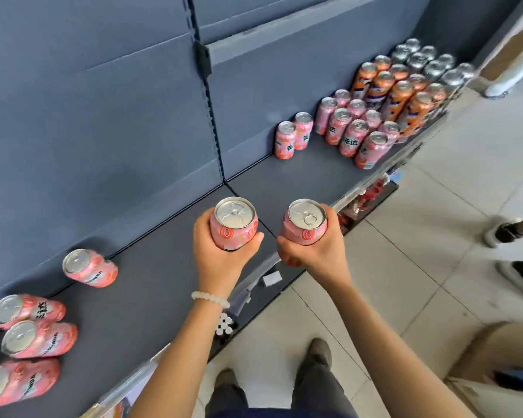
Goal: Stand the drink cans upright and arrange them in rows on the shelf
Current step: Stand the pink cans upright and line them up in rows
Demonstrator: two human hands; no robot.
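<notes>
My left hand [219, 251] grips a pink drink can [234, 220] upright above the dark shelf [163, 282]. My right hand [314, 245] grips a second pink can [305, 221] upright over the shelf's front edge. Several pink cans [89, 268] lie on their sides at the left of the shelf. At the right, two pink cans [293, 135] stand alone by the back wall, beside rows of upright pink cans [354, 134].
Orange cans [399, 95] and silver cans [432, 61] stand in rows further right. The blue back panel [103, 116] rises behind the shelf. Another person's shoes [507, 233] stand on the tiled floor at the right. A cardboard box [495, 372] sits at lower right.
</notes>
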